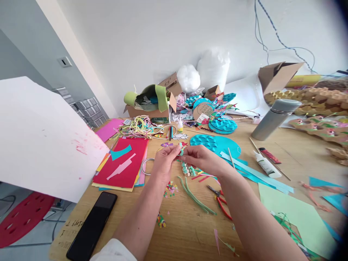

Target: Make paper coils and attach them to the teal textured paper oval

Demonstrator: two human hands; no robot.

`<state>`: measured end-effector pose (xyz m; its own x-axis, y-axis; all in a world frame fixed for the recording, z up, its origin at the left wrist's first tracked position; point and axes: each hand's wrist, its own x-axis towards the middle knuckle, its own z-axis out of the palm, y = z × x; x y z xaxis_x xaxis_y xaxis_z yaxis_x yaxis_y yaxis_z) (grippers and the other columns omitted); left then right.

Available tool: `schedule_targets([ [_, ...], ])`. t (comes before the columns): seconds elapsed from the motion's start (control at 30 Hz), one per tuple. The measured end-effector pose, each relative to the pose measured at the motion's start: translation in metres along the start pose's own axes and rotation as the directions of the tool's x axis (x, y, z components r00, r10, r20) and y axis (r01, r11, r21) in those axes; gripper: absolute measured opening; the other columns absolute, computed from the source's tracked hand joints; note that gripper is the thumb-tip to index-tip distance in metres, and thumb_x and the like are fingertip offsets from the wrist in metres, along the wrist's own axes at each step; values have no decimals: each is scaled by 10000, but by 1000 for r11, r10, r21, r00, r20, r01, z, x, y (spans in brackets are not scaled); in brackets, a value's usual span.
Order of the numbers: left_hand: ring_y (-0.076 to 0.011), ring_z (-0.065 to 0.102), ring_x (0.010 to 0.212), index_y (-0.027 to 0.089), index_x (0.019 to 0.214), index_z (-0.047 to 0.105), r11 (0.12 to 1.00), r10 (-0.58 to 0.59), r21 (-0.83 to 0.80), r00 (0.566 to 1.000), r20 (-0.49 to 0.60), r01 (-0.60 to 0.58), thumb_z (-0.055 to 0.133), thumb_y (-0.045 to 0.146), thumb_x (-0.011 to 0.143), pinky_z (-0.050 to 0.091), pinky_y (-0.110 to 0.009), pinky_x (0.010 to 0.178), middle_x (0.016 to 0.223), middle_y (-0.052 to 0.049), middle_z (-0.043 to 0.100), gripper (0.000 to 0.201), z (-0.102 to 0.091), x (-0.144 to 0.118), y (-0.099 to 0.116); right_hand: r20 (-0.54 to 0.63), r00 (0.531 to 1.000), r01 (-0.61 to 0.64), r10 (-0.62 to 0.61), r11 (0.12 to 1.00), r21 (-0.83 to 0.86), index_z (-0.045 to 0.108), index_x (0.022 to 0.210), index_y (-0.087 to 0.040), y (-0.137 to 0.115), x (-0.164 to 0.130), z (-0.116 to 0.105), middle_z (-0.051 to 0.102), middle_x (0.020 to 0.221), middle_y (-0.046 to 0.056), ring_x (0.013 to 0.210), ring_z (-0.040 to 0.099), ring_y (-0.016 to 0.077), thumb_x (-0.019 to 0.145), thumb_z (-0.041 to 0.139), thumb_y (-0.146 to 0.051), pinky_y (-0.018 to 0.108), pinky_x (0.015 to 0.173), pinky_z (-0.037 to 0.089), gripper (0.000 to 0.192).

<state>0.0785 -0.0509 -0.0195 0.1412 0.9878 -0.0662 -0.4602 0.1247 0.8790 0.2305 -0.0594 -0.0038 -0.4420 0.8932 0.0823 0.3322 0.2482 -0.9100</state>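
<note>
Both hands meet over the middle of the table. My left hand [166, 161] is closed, thumb and forefinger pinching a small mint-green piece [181, 149], too small to make out exactly. My right hand [201, 158] is closed from the other side, its fingertips pinched at the lower part of the same piece. Just beneath them lie mint-green and white beads [187, 169], partly hidden by the hands. A blue paper disc [228, 145] with raised scales is behind my right hand. Nearer to me are green strips [194, 197] and red-handled scissors [223, 204].
Left are stacked coloured paper [119, 170], a black phone [92, 226] and a metal ring [146, 166]. To the right stand a grey flask [274, 119] and a white glue bottle [266, 165]. Paper scraps [170, 189] lie near my left forearm. Cardboard boxes [149, 111] line the wall.
</note>
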Motion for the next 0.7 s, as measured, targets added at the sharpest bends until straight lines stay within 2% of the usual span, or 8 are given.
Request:
schedule_targets([
  [0.13, -102, 556, 630, 161, 654, 755, 998, 28, 49, 999, -34, -26, 873, 351, 515, 431, -257, 671, 633, -5, 668, 263, 0, 0, -1, 3, 1000, 2, -2, 996, -89, 457, 640, -193, 0, 2, 5, 365, 572, -64, 538, 322, 90, 822, 534, -382, 254, 507, 259, 273],
  [0.47, -109, 555, 626, 177, 588, 733, 992, 90, 100, 993, -79, -81, 824, 277, 551, 439, -256, 667, 595, 9, 659, 140, 0, -1, -1, -40, 999, 1, -12, 962, -275, 473, 637, -193, -2, 1, 10, 453, 574, -42, 544, 385, 103, 788, 500, -258, 256, 524, 286, 166],
  [0.6, -119, 592, 666, 171, 649, 745, 993, 88, 87, 991, -105, -79, 850, 306, 544, 459, -256, 691, 679, -10, 700, 201, 1, -2, -1, -96, 995, -2, -25, 964, -268, 480, 651, -198, -3, 1, 8, 469, 587, -38, 547, 396, 106, 771, 522, -242, 253, 529, 300, 134],
  [0.7, -132, 624, 724, 171, 799, 759, 993, 81, 92, 993, -84, -73, 846, 360, 581, 478, -268, 728, 815, -35, 728, 301, 0, -2, 2, -140, 990, -52, 28, 984, -170, 512, 691, -193, 0, 2, 2, 479, 591, -40, 545, 412, 106, 752, 567, -271, 242, 516, 310, 113],
])
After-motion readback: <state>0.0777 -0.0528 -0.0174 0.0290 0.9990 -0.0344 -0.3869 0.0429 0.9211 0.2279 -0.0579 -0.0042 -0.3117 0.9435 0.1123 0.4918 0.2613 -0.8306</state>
